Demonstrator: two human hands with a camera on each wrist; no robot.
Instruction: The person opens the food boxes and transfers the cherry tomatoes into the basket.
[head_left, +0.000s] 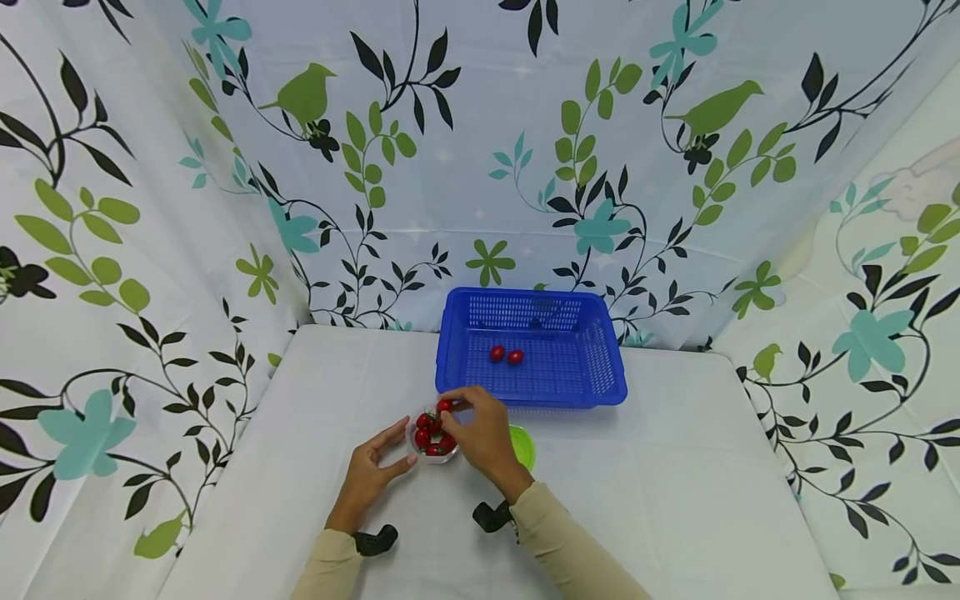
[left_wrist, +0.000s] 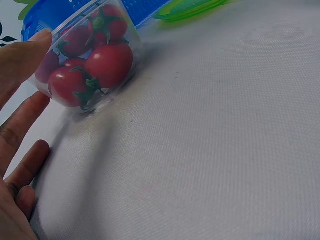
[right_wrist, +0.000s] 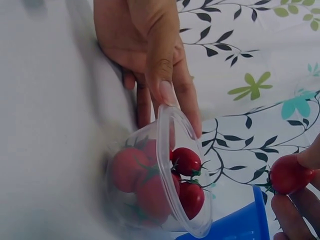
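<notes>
A small clear plastic container point(right_wrist: 165, 150) with several red cherry tomatoes point(left_wrist: 109, 65) in it stands on the white cloth. My left hand point(head_left: 367, 475) holds it at the side, thumb on the rim and fingers around the wall. Above the container's far rim, my right hand point(head_left: 483, 433) pinches one cherry tomato point(right_wrist: 289, 174) between thumb and fingers. Green stems show on the tomatoes in both wrist views.
Behind the hands is a blue perforated plastic basket point(head_left: 609, 371) with two tomatoes point(head_left: 497, 354) on its floor. A bright green round lid-like piece point(head_left: 523, 448) lies partly hidden by the right hand. Patterned curtains point(head_left: 480, 167) hang around the table.
</notes>
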